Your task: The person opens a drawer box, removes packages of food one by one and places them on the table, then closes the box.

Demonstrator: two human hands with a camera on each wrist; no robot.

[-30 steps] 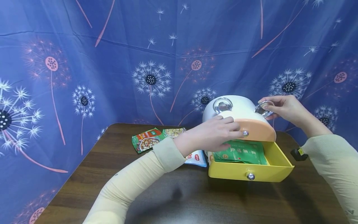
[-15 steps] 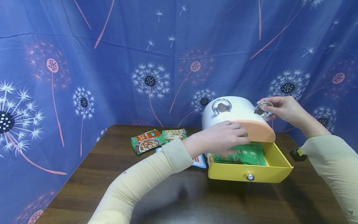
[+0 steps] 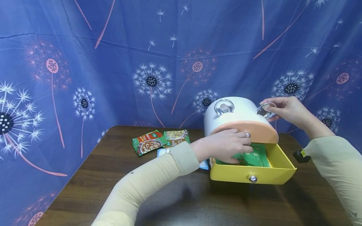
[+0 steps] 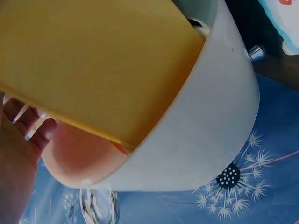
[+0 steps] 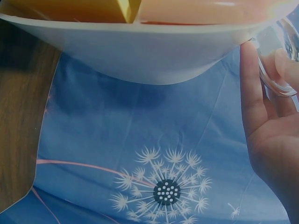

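A white rounded drawer box (image 3: pixel 240 108) stands at the table's right, with chrome ear-like rings on top. Its yellow lower drawer (image 3: pixel 254 174) is pulled out and tilts slightly. Inside lies a green packet (image 3: pixel 257 157). The orange upper front (image 3: pixel 261 131) with its chrome knob (image 3: pixel 248 135) is closed. My left hand (image 3: pixel 227 144) reaches over the yellow drawer, fingers loosely bent above the packet and just below the knob. Whether it touches the packet is hidden. With thumb and fingers, my right hand (image 3: pixel 285 110) pinches the right chrome ring (image 3: pixel 266 110).
Left of the box on the brown wooden table (image 3: pixel 113 163) lie a red-green food packet (image 3: pixel 148 142), a second green packet (image 3: pixel 175 136) and a partly hidden blue-white packet (image 3: pixel 204 164). A dandelion-patterned blue curtain (image 3: pixel 118 78) hangs behind. A black tape measure-like object (image 3: pixel 302 156) sits by the right sleeve.
My left hand has moved right and slightly down, from beside the upper knob to over the yellow drawer and its packet. My right hand keeps its hold on the ring.
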